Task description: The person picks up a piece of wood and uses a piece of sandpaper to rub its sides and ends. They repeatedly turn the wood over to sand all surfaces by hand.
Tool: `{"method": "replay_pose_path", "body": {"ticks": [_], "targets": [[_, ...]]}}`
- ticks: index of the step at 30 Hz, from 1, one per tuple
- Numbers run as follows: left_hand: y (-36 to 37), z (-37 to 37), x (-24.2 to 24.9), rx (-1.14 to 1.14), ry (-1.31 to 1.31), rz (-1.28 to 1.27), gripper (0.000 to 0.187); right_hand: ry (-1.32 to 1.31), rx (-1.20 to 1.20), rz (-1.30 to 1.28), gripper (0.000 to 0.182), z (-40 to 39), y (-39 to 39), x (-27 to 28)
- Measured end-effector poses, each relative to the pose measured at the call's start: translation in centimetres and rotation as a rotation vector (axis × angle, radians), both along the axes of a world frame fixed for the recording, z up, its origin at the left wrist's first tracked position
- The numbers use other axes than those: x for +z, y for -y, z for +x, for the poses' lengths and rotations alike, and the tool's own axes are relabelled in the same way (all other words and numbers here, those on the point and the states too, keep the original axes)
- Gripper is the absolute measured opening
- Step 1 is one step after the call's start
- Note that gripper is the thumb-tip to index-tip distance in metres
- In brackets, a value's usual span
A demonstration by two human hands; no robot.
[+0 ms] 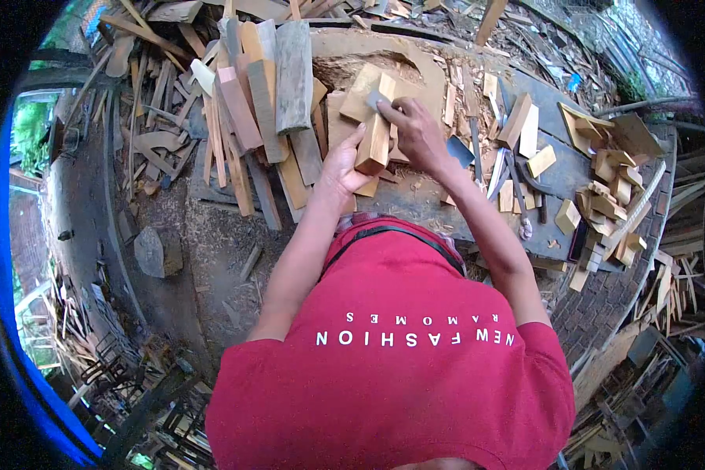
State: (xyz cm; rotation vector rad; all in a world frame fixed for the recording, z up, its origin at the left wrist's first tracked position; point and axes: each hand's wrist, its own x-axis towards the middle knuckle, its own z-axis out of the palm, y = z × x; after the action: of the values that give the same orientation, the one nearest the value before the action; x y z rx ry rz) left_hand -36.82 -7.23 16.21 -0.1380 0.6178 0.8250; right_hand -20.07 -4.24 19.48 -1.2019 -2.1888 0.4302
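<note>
Near the bench's front edge, my left hand (pixel 343 166) grips a squared wooden block (pixel 377 141) from the left side, its thumb up along the wood. The block points away from me, with its cut end toward my body. Over its far part, my right hand (pixel 420 135) has a finger pressed to a small flat grey piece (pixel 377 100) that lies against the wood. The exact kind of that piece cannot be made out. Behind the block is another pale wooden piece (pixel 359 92). My right hand's other fingers are curled and partly hidden.
Long boards (pixel 293 78) lean in a pile at the left. Hand tools with dark metal blades (pixel 517 168) lie among shavings to the right, beside loose offcuts (pixel 540 160). A heap of small wooden blocks (pixel 609 192) occupies the bench's right end. A stump (pixel 158 252) stands lower left.
</note>
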Motion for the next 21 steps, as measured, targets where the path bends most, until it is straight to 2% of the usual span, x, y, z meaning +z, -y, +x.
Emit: {"method": "replay_pose_path", "body": {"ticks": [2,3,7,9,12,14,17,18,20,21], "targets": [[-0.9,0.6,-0.2,0.112,-0.024,0.052,0.031,-0.05,0.049,0.034,0.049,-0.2,2.3,0.8],[-1.1,0.8,1.4,0.105,-0.254,0.016,0.03,-0.038,0.079,0.096,0.05,-0.5,3.3,1.6],[-2.7,1.4,1.3,0.098,-0.233,-0.07,0.029,-0.005,0.071,0.2,0.049,-0.1,3.9,2.7],[-3.4,1.4,-1.0,0.052,0.027,0.068,0.029,0.019,0.019,0.23,0.043,0.3,2.4,3.0],[-3.7,3.6,0.9,0.065,-0.083,0.174,0.035,0.054,-0.079,0.299,0.038,1.8,-2.4,0.3],[-3.3,3.3,1.7,-0.004,-0.055,0.13,0.038,0.064,-0.168,0.248,0.036,2.5,-4.6,-0.6],[-3.8,2.8,0.5,-0.112,0.11,0.162,0.036,0.104,-0.167,0.229,0.036,2.4,-4.7,0.1],[-4.4,3.1,0.1,-0.109,0.112,0.16,0.036,0.109,-0.164,0.198,0.037,2.1,-3.9,0.5],[-5.6,3.8,-0.5,0.064,0.01,0.105,0.034,0.075,-0.086,0.226,0.041,1.5,-1.7,1.0],[-5.8,3.6,-0.6,0.048,-0.068,0.087,0.035,0.064,-0.058,0.226,0.043,1.1,-0.2,1.6]]}}
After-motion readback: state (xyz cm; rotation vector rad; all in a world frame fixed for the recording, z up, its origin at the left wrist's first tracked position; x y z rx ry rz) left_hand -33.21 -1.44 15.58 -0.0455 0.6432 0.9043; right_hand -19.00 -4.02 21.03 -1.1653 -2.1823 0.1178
